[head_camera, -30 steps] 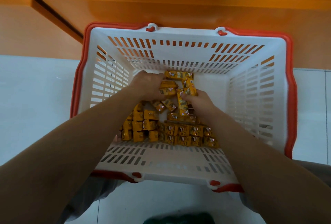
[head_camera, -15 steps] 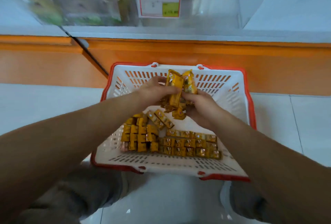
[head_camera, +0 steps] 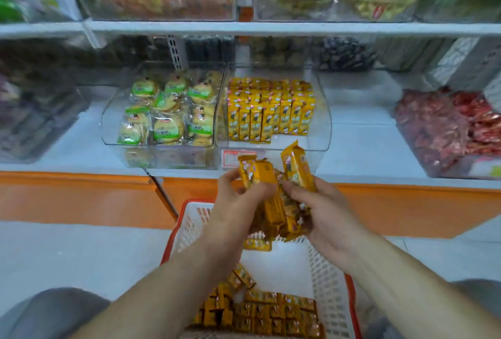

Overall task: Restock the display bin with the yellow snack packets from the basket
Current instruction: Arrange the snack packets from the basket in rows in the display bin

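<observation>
far left: blurred dark packaged goods on the shelf, contents too smeared to tell.
left of centre: clear plastic bin of green-and-yellow wrapped round cakes point(head_camera: 165, 113), just beside the target bin, sharing a wall with it.
left hand point(head_camera: 238, 203): fingers curled shut around a bunch of yellow foil snack packets point(head_camera: 273, 197); thumb pinned the top packet, likely to keep the loose bundle from fanning out.
centre, upper: clear plastic display bin point(head_camera: 322, 122) already held upright rows of the same yellow packets at the back; front strip looked bare, so the new stock probably belonged there.
centre, lower: white slotted plastic basket with red rim point(head_camera: 328, 279) on the floor below the hands; many yellow packets remained lined along its near wall, one or two loose.
right hand point(head_camera: 320, 211): closed on the other side of the same bundle, one packet sticking up tilted; two-handed hold probably because the bundle was too big for one.
bundle position: above the basket, below and near the bin's front lip, not touching it.
far right: clear bin of red-wrapped snacks point(head_camera: 447, 127), well apart.
</observation>
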The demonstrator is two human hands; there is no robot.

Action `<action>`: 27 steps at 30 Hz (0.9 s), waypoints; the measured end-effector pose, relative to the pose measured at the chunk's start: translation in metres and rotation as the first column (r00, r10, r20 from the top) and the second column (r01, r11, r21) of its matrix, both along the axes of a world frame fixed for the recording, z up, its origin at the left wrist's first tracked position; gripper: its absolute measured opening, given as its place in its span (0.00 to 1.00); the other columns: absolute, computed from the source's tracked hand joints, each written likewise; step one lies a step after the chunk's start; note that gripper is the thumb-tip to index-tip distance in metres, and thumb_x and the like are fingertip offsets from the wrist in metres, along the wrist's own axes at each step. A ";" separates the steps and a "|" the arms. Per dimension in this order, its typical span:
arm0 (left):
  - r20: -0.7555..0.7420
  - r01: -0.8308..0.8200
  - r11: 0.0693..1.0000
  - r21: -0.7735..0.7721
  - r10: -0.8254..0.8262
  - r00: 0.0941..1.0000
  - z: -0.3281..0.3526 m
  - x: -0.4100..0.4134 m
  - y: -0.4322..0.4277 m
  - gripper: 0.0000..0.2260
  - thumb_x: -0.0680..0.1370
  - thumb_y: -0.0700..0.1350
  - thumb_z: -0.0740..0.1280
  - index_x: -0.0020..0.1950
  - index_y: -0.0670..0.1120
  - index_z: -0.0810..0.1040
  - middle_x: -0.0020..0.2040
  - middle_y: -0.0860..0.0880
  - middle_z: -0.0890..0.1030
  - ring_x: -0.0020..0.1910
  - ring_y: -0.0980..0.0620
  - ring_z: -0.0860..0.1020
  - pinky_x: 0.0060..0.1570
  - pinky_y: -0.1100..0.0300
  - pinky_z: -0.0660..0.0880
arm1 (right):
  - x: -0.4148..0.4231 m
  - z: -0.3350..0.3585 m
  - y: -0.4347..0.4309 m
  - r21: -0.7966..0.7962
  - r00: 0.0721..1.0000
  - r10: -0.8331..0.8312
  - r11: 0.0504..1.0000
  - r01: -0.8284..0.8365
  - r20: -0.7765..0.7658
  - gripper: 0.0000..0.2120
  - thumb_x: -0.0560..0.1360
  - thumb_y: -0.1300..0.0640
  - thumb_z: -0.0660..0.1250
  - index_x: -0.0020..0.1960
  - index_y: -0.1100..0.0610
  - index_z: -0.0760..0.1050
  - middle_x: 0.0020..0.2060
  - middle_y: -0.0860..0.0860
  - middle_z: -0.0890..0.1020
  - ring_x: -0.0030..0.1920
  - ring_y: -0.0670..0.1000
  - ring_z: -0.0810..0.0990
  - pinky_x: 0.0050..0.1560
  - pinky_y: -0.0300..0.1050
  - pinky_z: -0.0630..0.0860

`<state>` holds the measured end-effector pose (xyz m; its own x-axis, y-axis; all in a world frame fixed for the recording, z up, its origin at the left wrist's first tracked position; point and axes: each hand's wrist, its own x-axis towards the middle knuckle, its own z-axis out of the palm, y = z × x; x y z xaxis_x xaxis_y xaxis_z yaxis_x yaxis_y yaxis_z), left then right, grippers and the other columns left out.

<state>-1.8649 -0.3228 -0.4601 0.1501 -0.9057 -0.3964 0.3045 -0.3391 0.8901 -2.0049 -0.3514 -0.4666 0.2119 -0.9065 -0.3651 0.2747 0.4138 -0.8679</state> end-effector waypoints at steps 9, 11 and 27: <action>0.105 -0.044 0.995 -0.094 0.054 0.993 -0.017 0.002 -0.028 0.39 0.69 0.45 0.81 0.73 0.54 0.62 0.42 0.52 0.87 0.41 0.50 0.87 0.33 0.61 0.81 | 0.021 -0.008 -0.027 -0.021 0.999 0.037 0.999 -0.036 0.040 0.13 0.81 0.49 0.64 0.55 0.53 0.84 0.50 0.56 0.87 0.49 0.56 0.87 0.37 0.46 0.81; 0.101 -0.021 0.996 -0.082 0.029 0.994 -0.020 0.008 -0.034 0.42 0.66 0.47 0.82 0.73 0.54 0.63 0.44 0.50 0.88 0.42 0.47 0.88 0.37 0.54 0.83 | 0.021 -0.011 -0.031 -0.059 1.000 0.012 0.998 -0.011 0.020 0.11 0.81 0.48 0.64 0.54 0.51 0.84 0.50 0.54 0.87 0.48 0.55 0.87 0.36 0.45 0.80; 0.100 0.053 0.987 -0.149 -0.039 0.994 0.005 0.061 -0.049 0.39 0.61 0.47 0.81 0.69 0.47 0.72 0.54 0.41 0.86 0.48 0.37 0.86 0.49 0.38 0.83 | 0.015 0.009 -0.047 -0.047 1.000 -0.005 0.999 0.006 0.023 0.16 0.78 0.54 0.67 0.64 0.56 0.78 0.48 0.58 0.85 0.37 0.54 0.83 0.36 0.50 0.80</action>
